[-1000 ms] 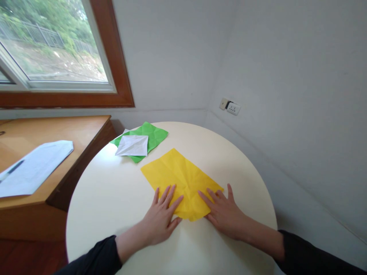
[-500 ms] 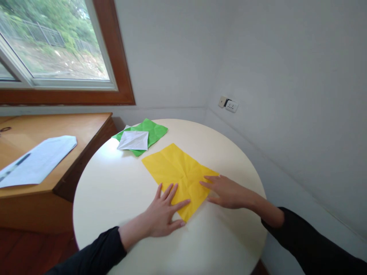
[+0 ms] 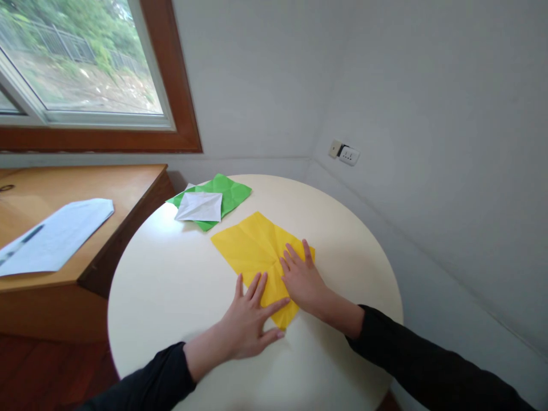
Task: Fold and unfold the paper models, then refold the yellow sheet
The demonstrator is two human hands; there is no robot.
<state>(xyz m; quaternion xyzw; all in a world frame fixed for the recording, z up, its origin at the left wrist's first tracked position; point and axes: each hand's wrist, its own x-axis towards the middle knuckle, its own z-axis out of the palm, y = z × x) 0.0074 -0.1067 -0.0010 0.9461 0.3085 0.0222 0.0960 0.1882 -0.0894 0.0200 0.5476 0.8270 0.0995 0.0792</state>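
Observation:
A creased yellow paper square (image 3: 252, 242) lies flat on the round cream table (image 3: 171, 285). My left hand (image 3: 250, 319) rests flat with fingers spread on the paper's near left corner. My right hand (image 3: 302, 279) lies flat on the paper's right half, fingers pointing away from me. Neither hand grips anything.
A green paper sheet (image 3: 229, 194) with a white folded sheet (image 3: 200, 206) on top lies at the table's far left. A wooden desk (image 3: 107, 188) to the left bears a white paper (image 3: 55, 234). Walls close in behind and to the right, with a socket (image 3: 347, 154).
My right hand has slid left from the paper's right corner onto its middle. My left hand has stayed on the near corner. The paper has turned slightly.

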